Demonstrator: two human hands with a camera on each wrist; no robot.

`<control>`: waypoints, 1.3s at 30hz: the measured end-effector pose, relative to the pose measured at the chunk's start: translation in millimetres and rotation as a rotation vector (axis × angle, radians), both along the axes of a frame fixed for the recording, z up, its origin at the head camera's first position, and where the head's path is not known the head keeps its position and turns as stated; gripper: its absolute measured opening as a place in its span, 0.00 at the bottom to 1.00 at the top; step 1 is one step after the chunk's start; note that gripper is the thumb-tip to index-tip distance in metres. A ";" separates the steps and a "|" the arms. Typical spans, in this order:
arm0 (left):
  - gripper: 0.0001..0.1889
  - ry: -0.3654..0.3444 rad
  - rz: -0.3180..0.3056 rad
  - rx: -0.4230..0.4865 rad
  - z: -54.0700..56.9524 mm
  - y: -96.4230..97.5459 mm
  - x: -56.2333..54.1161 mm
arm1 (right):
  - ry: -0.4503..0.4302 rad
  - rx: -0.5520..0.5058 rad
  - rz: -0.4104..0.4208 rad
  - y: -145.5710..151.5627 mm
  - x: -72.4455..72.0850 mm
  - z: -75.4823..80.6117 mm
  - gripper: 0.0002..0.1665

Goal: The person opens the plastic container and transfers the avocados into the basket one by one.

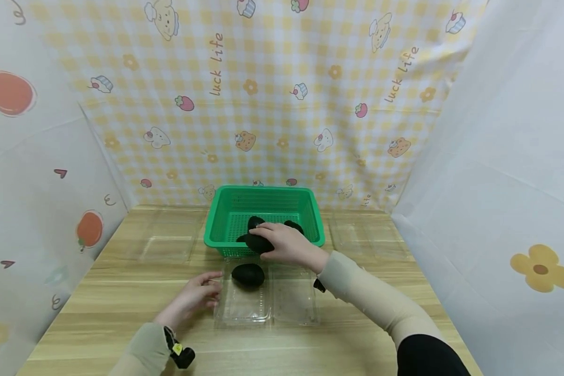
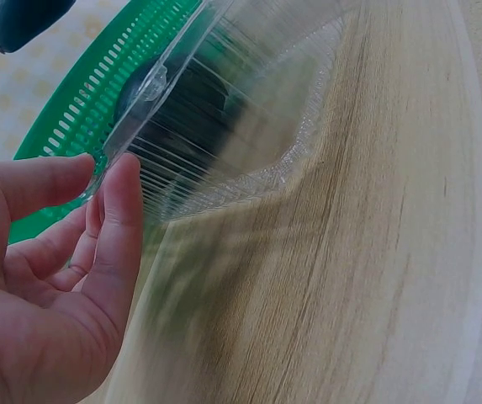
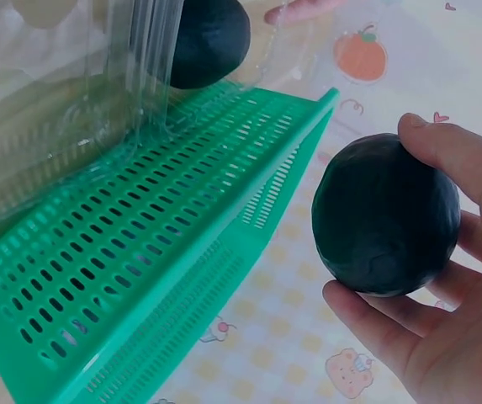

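Observation:
My right hand (image 1: 289, 244) grips a dark avocado (image 3: 385, 215) over the front rim of the green basket (image 1: 268, 189), thumb on one side and fingers on the other. Further dark avocados (image 1: 293, 225) lie inside the basket, partly hidden by that hand. In front of it an open clear plastic box (image 1: 246, 309) rests on the table, with one avocado (image 1: 248, 275) at the far end of its left half. At the box's left side is my left hand (image 1: 196, 296); the left wrist view shows its thumb and a finger pinching the box's rim.
More clear plastic boxes lie on the wooden table (image 1: 122, 292), one group at the back left (image 1: 164, 246) and another at the back right (image 1: 364, 237). A patterned cloth (image 1: 282, 112) hangs behind the basket, with white sheets at both sides.

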State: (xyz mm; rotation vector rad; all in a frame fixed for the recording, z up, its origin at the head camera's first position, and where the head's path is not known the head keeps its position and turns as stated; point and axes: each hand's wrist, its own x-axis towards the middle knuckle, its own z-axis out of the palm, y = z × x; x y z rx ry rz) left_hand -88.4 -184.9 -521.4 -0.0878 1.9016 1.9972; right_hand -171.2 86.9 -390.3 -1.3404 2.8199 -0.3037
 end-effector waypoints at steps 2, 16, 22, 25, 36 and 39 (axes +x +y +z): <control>0.30 0.001 0.000 -0.001 -0.6 0.0 -0.2 | 0.002 0.004 -0.002 -0.9 -1.7 1.8 0.40; 0.30 0.007 0.003 -0.002 -2.1 0.1 0.4 | -0.004 -0.011 0.008 -12.9 -14.0 10.8 0.39; 0.29 0.001 0.013 -0.004 -0.4 0.1 1.3 | 0.007 -0.017 0.016 -16.0 -20.4 17.9 0.38; 0.29 0.001 0.013 -0.005 -0.6 -0.3 1.6 | 0.023 -0.003 0.025 -17.6 -24.0 22.1 0.38; 0.30 -0.003 0.020 0.020 -1.5 -1.0 1.8 | 0.036 0.025 0.015 -21.8 -33.9 37.8 0.39; 0.30 0.000 0.022 0.025 -2.2 -1.5 1.5 | 0.041 0.032 0.011 -22.8 -36.6 39.3 0.39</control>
